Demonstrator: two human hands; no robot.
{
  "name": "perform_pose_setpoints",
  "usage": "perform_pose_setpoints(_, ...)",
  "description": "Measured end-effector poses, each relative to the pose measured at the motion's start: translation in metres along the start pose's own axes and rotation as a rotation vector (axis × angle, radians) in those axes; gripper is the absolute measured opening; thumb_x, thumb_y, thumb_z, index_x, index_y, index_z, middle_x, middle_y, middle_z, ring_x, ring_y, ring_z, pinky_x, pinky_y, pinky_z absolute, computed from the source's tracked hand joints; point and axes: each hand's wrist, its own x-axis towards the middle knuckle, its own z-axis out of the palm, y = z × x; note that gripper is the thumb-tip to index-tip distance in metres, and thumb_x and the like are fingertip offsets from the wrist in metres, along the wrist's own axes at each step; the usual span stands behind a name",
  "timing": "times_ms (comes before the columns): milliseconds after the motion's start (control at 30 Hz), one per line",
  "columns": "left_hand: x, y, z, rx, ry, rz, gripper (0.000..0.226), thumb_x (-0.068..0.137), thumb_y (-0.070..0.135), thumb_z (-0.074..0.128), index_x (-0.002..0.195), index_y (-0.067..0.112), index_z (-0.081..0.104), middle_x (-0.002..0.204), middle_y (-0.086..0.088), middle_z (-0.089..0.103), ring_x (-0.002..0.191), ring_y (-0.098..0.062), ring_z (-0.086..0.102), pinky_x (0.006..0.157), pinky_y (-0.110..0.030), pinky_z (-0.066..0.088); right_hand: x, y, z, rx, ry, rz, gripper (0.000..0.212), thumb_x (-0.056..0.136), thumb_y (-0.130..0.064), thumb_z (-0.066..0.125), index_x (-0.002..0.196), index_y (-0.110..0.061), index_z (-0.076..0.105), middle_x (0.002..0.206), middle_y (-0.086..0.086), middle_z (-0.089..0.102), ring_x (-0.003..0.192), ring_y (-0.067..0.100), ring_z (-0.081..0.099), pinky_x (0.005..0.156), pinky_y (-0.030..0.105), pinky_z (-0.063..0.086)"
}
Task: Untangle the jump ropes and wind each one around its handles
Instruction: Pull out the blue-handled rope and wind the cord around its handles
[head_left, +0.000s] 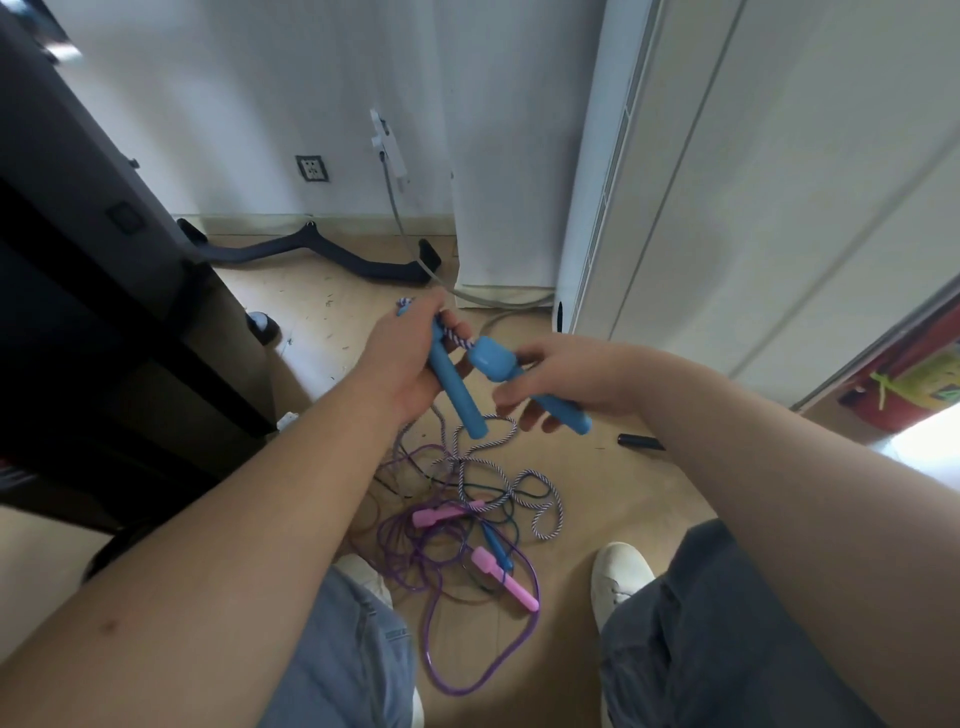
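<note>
At frame centre the left hand (410, 358) curls round 1 blue handle (460, 387), and the right hand (566, 374) grips the second blue handle (493, 359) by its shaft. The striped rope (522, 480) hangs from them into the tangle (457, 540) on the floor (322, 332) at lower centre (2 pink handles lie in it). Bare boards open toward upper centre — dark furniture (78, 270) hems the left edge, a white cabinet (675, 182) the right.
</note>
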Motion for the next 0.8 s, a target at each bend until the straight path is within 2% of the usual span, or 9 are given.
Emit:
perform_pose_setpoints(67,0.001,0.003,-0.005,-0.006,0.036,0.013,0.017,0.096,0.021,0.057,0.080,0.017,0.055,0.066,0.002,0.058,0.065,-0.012,0.061,0.077,-0.036,0.057,0.001,0.004,0.003,-0.088,0.031,0.033,0.023,0.091,-0.027,0.070,0.110,-0.015,0.066,0.084,0.002,0.073,0.068,0.016,0.065,0.066,0.035,0.056)
perform_pose_setpoints(167,-0.002,-0.003,-0.008,0.120,0.034,-0.018,0.014,0.095,0.028,0.059,0.097,0.015,0.062,0.091,-0.006,0.066,0.083,-0.018,0.064,0.080,-0.038,0.056,0.005,0.002,0.008,0.108,0.202,-0.011,0.021,0.097,-0.030,0.062,0.106,-0.011,0.065,0.076,0.004,0.067,0.060,0.017,0.054,0.053,0.030,0.048)
perform_pose_setpoints(267,-0.011,-0.015,0.003,0.311,-0.045,-0.050,0.035,0.101,0.045,0.048,0.111,0.017,0.065,0.105,-0.009,0.071,0.093,-0.022,0.067,0.080,-0.038,0.056,0.006,-0.004,0.015,0.172,0.266,-0.082,0.022,0.099,-0.038,0.057,0.110,-0.020,0.065,0.093,0.002,0.074,0.079,0.016,0.069,0.064,0.030,0.059)
perform_pose_setpoints(333,-0.015,-0.020,0.010,0.316,-0.068,-0.057,0.044,0.103,0.049,0.040,0.112,0.016,0.067,0.100,-0.009,0.074,0.087,-0.023,0.070,0.076,-0.039,0.059,0.006,-0.004,0.023,0.140,0.239,-0.088,0.021,0.100,-0.041,0.056,0.113,-0.026,0.063,0.104,-0.001,0.074,0.093,0.016,0.073,0.076,0.041,0.063)
perform_pose_setpoints(433,-0.015,-0.021,0.013,0.333,-0.062,-0.047,0.047,0.104,0.050,0.036,0.114,0.015,0.066,0.105,-0.011,0.072,0.089,-0.023,0.066,0.081,-0.043,0.058,0.002,-0.004,0.028,0.235,0.151,-0.075,0.022,0.102,-0.037,0.053,0.119,-0.024,0.058,0.113,0.004,0.071,0.097,0.024,0.074,0.081,0.054,0.061)
perform_pose_setpoints(533,-0.014,-0.019,0.012,0.205,-0.027,-0.011,0.042,0.106,0.047,0.036,0.109,0.018,0.066,0.096,-0.005,0.075,0.086,-0.019,0.067,0.082,-0.038,0.053,-0.002,-0.007,0.028,0.311,0.111,-0.079,0.027,0.103,-0.029,0.053,0.129,-0.023,0.054,0.121,0.006,0.065,0.103,0.028,0.071,0.081,0.053,0.061)
perform_pose_setpoints(600,-0.015,-0.016,0.012,0.087,-0.020,-0.028,0.040,0.107,0.045,0.033,0.103,0.020,0.064,0.090,-0.006,0.075,0.085,-0.020,0.070,0.079,-0.039,0.054,-0.001,-0.007,0.030,0.243,0.150,-0.103,0.028,0.103,-0.027,0.053,0.131,-0.025,0.052,0.121,0.003,0.064,0.106,0.026,0.069,0.083,0.053,0.060)
perform_pose_setpoints(667,-0.017,-0.014,0.013,-0.026,-0.029,-0.064,0.038,0.107,0.044,0.033,0.103,0.020,0.063,0.097,-0.011,0.072,0.088,-0.025,0.069,0.077,-0.042,0.055,0.000,-0.005,0.033,0.164,0.182,-0.112,0.028,0.103,-0.030,0.053,0.131,-0.026,0.051,0.119,0.003,0.064,0.106,0.024,0.067,0.085,0.053,0.060)
perform_pose_setpoints(800,-0.023,-0.009,0.016,-0.135,-0.039,-0.113,0.030,0.102,0.039,0.045,0.095,0.015,0.062,0.104,-0.015,0.060,0.099,-0.032,0.060,0.090,-0.050,0.052,0.002,-0.002,0.039,0.155,0.176,-0.106,0.033,0.098,-0.027,0.063,0.128,-0.023,0.050,0.117,0.005,0.062,0.102,0.025,0.068,0.078,0.049,0.062)
